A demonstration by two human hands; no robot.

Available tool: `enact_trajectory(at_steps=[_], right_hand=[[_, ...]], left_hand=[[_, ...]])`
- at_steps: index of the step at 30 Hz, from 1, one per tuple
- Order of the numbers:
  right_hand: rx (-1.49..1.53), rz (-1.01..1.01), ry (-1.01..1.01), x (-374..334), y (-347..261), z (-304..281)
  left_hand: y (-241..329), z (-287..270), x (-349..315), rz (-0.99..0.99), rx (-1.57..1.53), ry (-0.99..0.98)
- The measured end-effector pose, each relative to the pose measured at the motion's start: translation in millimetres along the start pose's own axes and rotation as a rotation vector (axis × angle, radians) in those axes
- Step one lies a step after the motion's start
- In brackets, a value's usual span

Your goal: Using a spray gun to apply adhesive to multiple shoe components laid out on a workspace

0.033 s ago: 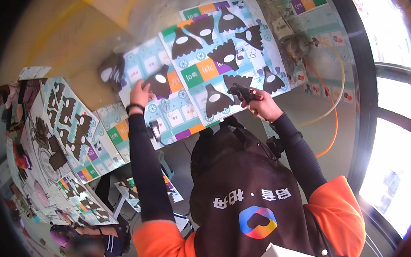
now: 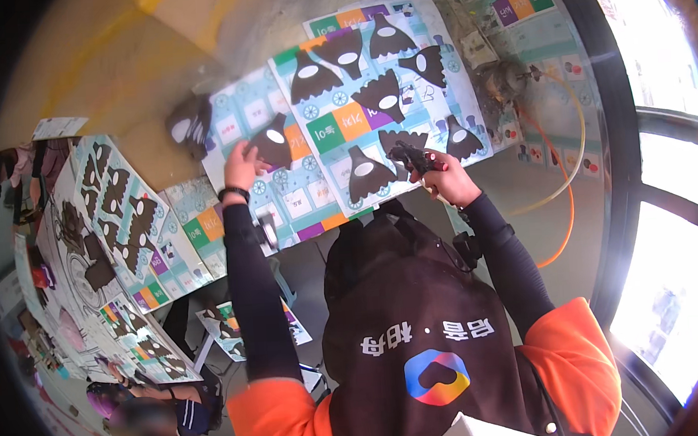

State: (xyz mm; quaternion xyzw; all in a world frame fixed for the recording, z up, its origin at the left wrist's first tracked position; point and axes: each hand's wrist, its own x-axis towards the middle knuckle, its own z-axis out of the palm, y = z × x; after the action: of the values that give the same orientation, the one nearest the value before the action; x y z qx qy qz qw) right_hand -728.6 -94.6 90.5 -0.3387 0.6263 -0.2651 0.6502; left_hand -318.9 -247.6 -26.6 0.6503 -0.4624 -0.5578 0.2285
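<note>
My left hand (image 2: pixel 240 169) is at the lower left edge of a black flared cutout (image 2: pixel 271 143) with a white oval on it. Its thumb and fingers are apart; I cannot tell whether they touch the cutout. My right hand (image 2: pixel 451 181) is wrapped round a small black spray gun (image 2: pixel 411 158) with a red part, its nozzle end over another black cutout (image 2: pixel 392 141). Just left of the spray gun a similar cutout (image 2: pixel 368 174) lies on the printed sheet (image 2: pixel 335 188). Several more such cutouts, with scalloped edges, are spread over the sheet's far part.
At the right, a metal device (image 2: pixel 504 79) has a yellowish hose (image 2: pixel 581 124) and an orange hose (image 2: pixel 570 220). A blurry dark piece (image 2: pixel 191 125) lies left of the sheets. Further left, a table carries more cutouts (image 2: pixel 115 188), and a person (image 2: pixel 189 415) sits below it.
My left hand has shifted slightly right and nearer to me beside the cutout. My right hand keeps the spray gun in nearly the same place.
</note>
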Motion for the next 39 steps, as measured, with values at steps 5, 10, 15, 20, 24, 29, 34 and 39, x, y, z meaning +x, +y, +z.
enact_trajectory(at_steps=[5, 10, 15, 20, 24, 29, 34, 39], right_hand=[[0.095, -0.004, 0.027, 17, -12, -11], [0.072, 0.037, -0.003, 47, -33, 6], [-0.009, 0.043, -0.056, 97, -26, 23], [-0.123, -0.009, 0.056, 118, -38, 47], [-0.29, -0.105, 0.149, 137, -28, 52], [-0.318, -0.087, 0.08, 132, -38, 54], [-0.254, -0.039, 0.018, 127, -44, 54], [-0.205, -0.067, 0.092, 134, -39, 51]], left_hand=[[13, 100, -44, 0.054, -0.372, -0.026], [3, 166, -33, -0.113, 0.193, 0.136], [7, 175, -21, 0.031, 0.59, 0.219], [3, 169, -16, -0.008, 0.653, 0.184], [-1, 171, -14, 0.029, 0.661, 0.205], [-3, 171, -14, 0.017, 0.657, 0.209], [-5, 170, -14, 0.028, 0.657, 0.217], [0, 171, -14, 0.027, 0.658, 0.204]])
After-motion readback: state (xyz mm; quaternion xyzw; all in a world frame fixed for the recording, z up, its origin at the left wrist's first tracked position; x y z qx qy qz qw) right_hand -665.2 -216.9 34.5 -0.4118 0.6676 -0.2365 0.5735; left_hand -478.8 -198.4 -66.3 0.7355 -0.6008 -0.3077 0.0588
